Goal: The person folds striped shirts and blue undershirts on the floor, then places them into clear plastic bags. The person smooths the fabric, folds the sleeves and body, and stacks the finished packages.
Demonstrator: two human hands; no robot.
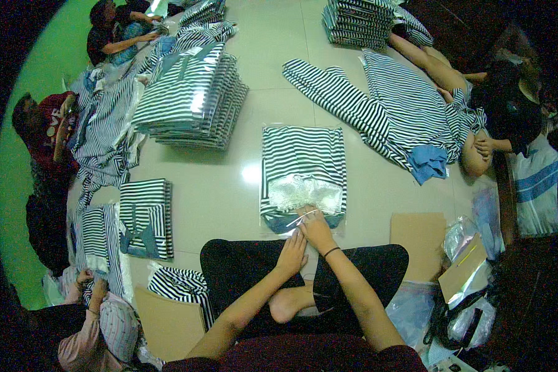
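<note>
Dim, grainy picture; glare whitens the floor (251, 173) and plastic-wrapped stack (186, 99); curved edges fade black.

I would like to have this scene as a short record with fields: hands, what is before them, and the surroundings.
Left hand: close beside the right; hold unclear
Right hand: at the near end of the bagged striped garment, by a thin white strip
Surface: tiled floor
Ahead left: stack of bagged striped garments
Ahead right: loose striped garments
Left: folded striped garment
Right: cardboard sheet
</note>
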